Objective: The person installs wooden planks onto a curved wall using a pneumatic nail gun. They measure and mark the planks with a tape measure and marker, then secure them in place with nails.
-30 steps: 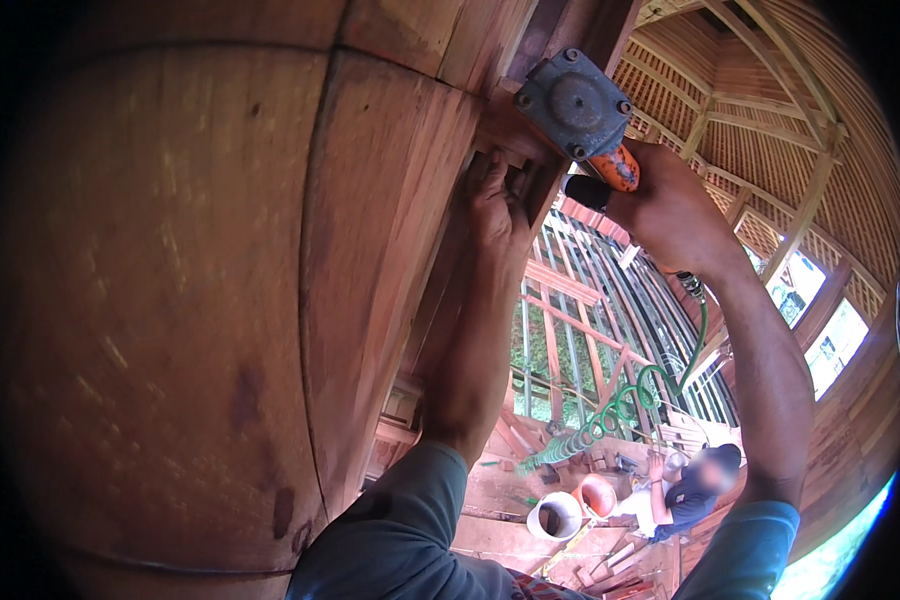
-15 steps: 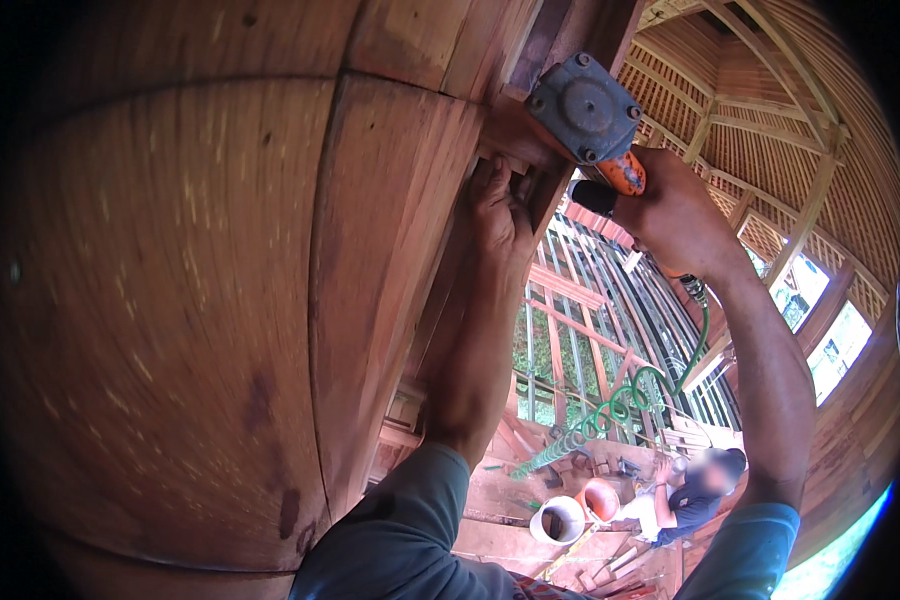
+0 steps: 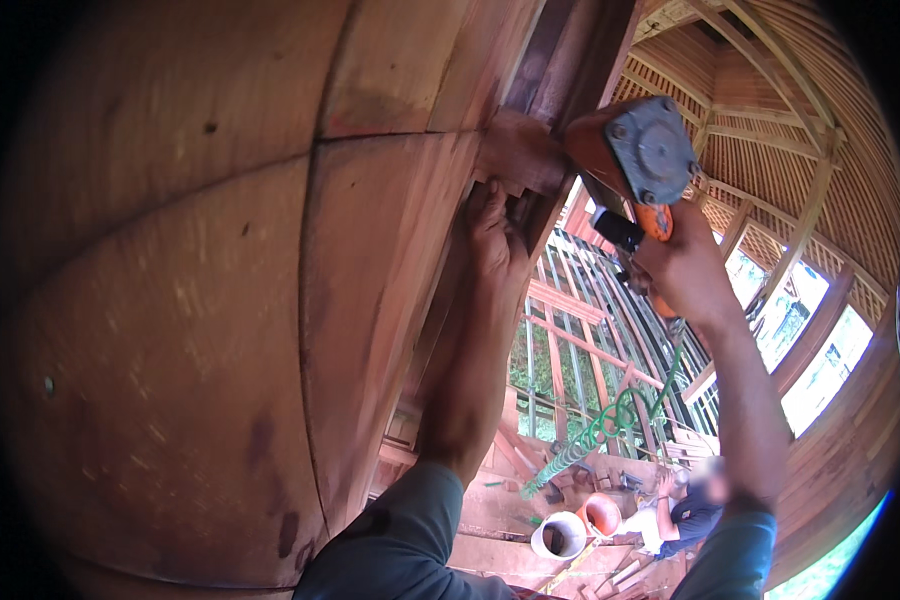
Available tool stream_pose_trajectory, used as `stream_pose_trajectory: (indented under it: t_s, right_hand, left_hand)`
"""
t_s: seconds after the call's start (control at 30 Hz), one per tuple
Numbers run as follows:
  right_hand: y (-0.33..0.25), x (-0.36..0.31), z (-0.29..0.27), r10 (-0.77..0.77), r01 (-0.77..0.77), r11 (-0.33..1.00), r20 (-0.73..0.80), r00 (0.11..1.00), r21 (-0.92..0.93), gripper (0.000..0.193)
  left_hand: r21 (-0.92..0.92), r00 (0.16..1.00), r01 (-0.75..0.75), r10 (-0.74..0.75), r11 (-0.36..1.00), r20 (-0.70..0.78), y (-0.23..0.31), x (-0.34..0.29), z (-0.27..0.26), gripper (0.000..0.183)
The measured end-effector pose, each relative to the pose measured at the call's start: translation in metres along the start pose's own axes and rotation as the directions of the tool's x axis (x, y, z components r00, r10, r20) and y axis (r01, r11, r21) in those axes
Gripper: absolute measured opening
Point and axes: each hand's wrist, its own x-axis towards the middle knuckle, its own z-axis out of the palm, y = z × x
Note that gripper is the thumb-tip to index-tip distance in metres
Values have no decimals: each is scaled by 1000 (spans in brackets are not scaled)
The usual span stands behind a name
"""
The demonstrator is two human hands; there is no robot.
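My right hand is closed around the orange grip of a pneumatic nail gun with a grey, bolted cap. The gun is raised just right of the upright wooden frame; its nose is hard to make out. A green coiled air hose hangs below its handle. My left hand reaches up into the recess beside the frame, fingers closed at the lower edge of a short wooden block. This block lies across the recess, against the boards. Part of the left fingers' grip is in shadow.
A curved wooden plank wall fills the left side. Far below, a person in dark clothes sits near a white bucket and an orange bucket. Several beams and slats span the opening behind. A slatted wooden roof rises at upper right.
The nail gun and my right hand have moved right and down, away from the block. My left hand stays at the block, a little lower in view.
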Motion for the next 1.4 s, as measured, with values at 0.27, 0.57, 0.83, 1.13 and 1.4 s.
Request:
stream_pose_trajectory:
  t_s: [0.27, 0.57, 0.83, 1.13, 1.4]
  right_hand:
    - [32, -21, 37, 59, -41, 782, -8, 998, 622, 14]
    - [35, -63, 124, 151, -53, 614, -51, 987, 788, 24]
    - [49, -37, 158, 116, 10, 637, -109, 987, 771, 25]
    - [50, -20, 175, 95, 4, 590, -75, 993, 807, 27]
    - [45, -21, 179, 137, 11, 550, -103, 985, 835, 13]
  left_hand:
    - [24, 991, 87, -84, 996, -101, 5, -4, -2, 50]
    - [613, 994, 79, -15, 786, -110, 36, -28, 5, 38]
    - [838, 929, 370, -134, 400, -345, 71, -136, -104, 40]
    - [761, 758, 648, 70, 19, -648, 180, -422, -179, 37]
    - [624, 620, 781, 84, 29, -780, 186, -494, -206, 30]
